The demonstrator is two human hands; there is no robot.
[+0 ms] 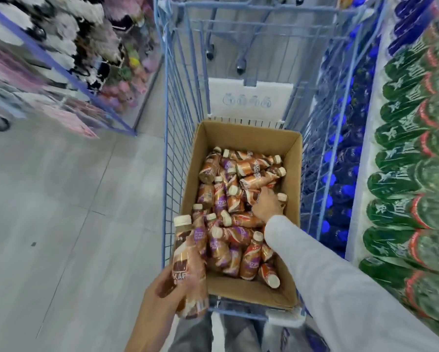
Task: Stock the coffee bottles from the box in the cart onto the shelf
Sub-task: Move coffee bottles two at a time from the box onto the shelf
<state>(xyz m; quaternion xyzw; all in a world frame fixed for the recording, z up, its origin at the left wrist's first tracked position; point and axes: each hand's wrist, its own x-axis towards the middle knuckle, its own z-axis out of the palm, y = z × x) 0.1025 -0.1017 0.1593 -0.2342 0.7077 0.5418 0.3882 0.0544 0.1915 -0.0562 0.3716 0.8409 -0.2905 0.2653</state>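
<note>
An open cardboard box (248,134) sits in a blue wire cart (180,102) and holds several brown and orange coffee bottles (238,235) with cream caps, lying jumbled. My left hand (162,293) grips one upright coffee bottle (188,260) just outside the box's near left corner. Inside the box near its right wall, my right hand (267,204) reaches down among the bottles, its fingers curled over one lying there (282,198); whether it grips that bottle is not clear.
On the right, shelves hold rows of green bottles (403,174) and blue-capped bottles (340,161). A blue-framed rack of soft goods (68,59) stands at the left. Grey floor tiles (61,212) lie to the left of the cart.
</note>
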